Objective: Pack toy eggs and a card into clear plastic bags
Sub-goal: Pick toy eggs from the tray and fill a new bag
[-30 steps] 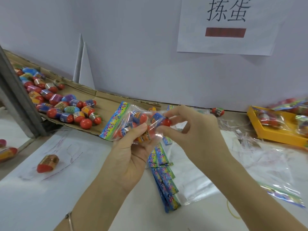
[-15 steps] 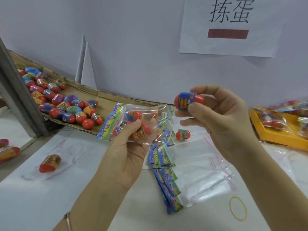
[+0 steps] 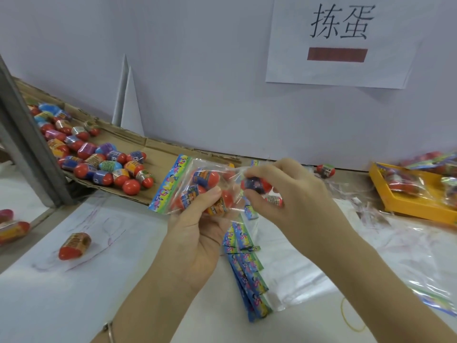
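The left hand [image 3: 197, 238] grips a clear bag [image 3: 212, 167] of eggs from below; the right hand [image 3: 291, 201] pinches another egg [image 3: 256, 185] at its mouth. Filling seems under way; next, this egg needs pushing inside. Spare eggs [image 3: 106, 167] lie on cardboard [image 3: 160, 154] beyond.

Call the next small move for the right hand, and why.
The right hand grips a blue-banded egg at the open end of the clear bag, held by the left hand with several eggs inside. Probably push it in and let go.
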Tool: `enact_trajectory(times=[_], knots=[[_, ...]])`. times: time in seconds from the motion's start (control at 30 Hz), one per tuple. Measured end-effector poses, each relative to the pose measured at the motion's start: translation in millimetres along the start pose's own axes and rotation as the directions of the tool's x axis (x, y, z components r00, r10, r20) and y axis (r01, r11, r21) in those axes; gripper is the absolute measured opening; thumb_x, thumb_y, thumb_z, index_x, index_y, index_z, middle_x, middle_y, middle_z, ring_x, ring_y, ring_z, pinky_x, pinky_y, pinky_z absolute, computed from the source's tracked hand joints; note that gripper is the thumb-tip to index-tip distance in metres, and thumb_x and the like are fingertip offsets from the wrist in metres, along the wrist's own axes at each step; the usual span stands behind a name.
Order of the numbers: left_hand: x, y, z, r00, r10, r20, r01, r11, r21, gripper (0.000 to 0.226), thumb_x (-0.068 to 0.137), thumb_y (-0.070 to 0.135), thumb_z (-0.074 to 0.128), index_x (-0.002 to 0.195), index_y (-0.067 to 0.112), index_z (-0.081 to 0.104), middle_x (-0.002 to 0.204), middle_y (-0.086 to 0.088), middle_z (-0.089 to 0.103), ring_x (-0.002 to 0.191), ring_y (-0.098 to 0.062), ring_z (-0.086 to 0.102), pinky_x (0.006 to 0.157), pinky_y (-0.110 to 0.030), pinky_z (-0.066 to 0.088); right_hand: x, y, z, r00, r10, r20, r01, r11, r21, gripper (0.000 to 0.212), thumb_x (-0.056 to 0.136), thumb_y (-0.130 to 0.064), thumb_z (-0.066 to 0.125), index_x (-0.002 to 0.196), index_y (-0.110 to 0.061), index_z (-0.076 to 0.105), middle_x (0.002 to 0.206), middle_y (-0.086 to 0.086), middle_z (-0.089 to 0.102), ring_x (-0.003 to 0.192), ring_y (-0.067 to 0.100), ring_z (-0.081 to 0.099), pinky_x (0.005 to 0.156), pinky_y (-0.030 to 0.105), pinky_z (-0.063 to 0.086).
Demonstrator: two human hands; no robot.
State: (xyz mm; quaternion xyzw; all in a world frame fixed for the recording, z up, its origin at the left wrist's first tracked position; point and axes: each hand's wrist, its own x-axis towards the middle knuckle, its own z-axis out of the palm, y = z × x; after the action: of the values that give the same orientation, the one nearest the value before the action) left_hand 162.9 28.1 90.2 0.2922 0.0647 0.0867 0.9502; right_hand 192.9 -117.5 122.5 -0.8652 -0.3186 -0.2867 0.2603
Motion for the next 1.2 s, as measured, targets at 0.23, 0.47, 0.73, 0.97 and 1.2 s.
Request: enact_trajectory(times=[0.23,0.47,0.73,0.97,1.2], knots=[[2,-1,-1,0.999,-0.01,-0.048,0.009,1.0,-0.014,0.031,0.056,0.007,0.075,0.086,0.006,0.077,0.098,-0.017,0.073,0.084,-0.024,0.073,0.072,-0.038,0.062,0,2,2,0.998,0.035,0.053,-0.04,0.995,0.096,0.033,0.078,-0.023,0.079,0.109,-0.016,0.07,0.089,-0.012,0.056,0.063,-0.009,0.043,0.067,0.011,0.039],[-6,-9,4,0.999,-0.029,-0.014,0.029,1.0,-0.001,0.022,0.07,0.002,0.066,0.091,0.0,0.074,0.094,-0.02,0.073,0.071,-0.022,0.073,0.056,-0.027,0.058,-5,0,9,0.942,-0.167,-0.292,0.114,0.975,-0.189,0.036,0.089,-0.048,0.059,0.081,-0.016,0.073,0.071,-0.003,0.065,0.061,0.018,0.058,0.047,0.027,0.044],[-6,-7,5,0.997,-0.056,-0.057,0.054,0.998,-0.027,0.025,0.069,0.005,0.066,0.092,0.0,0.075,0.096,-0.019,0.074,0.073,-0.021,0.074,0.057,-0.026,0.059,-3,2,6,0.978,-0.164,-0.13,0.157,0.986,-0.06,0.031,0.084,-0.028,0.061,0.107,-0.012,0.073,0.081,0.001,0.067,0.074,0.02,0.062,0.06,0.031,0.053],[-6,-12,2,0.997,-0.051,-0.061,0.052,0.999,0.009,0.026,0.065,0.005,0.07,0.09,0.002,0.074,0.091,-0.019,0.072,0.071,-0.024,0.071,0.065,-0.033,0.062,-4,2,10,0.986,-0.121,-0.11,0.109,0.988,-0.113,0.022,0.076,-0.022,0.076,0.096,-0.012,0.075,0.076,0.001,0.064,0.069,0.021,0.061,0.052,0.031,0.05],[-5,-7,1,0.998,-0.06,-0.021,0.059,0.998,-0.023,0.026,0.06,0.005,0.071,0.085,0.004,0.078,0.098,-0.019,0.074,0.082,-0.028,0.074,0.067,-0.034,0.061,-4,2,13,0.991,-0.001,-0.135,0.024,0.985,0.169,0.011,0.084,-0.015,0.066,0.092,-0.018,0.073,0.075,-0.011,0.059,0.06,-0.003,0.044,0.058,0.015,0.043]])
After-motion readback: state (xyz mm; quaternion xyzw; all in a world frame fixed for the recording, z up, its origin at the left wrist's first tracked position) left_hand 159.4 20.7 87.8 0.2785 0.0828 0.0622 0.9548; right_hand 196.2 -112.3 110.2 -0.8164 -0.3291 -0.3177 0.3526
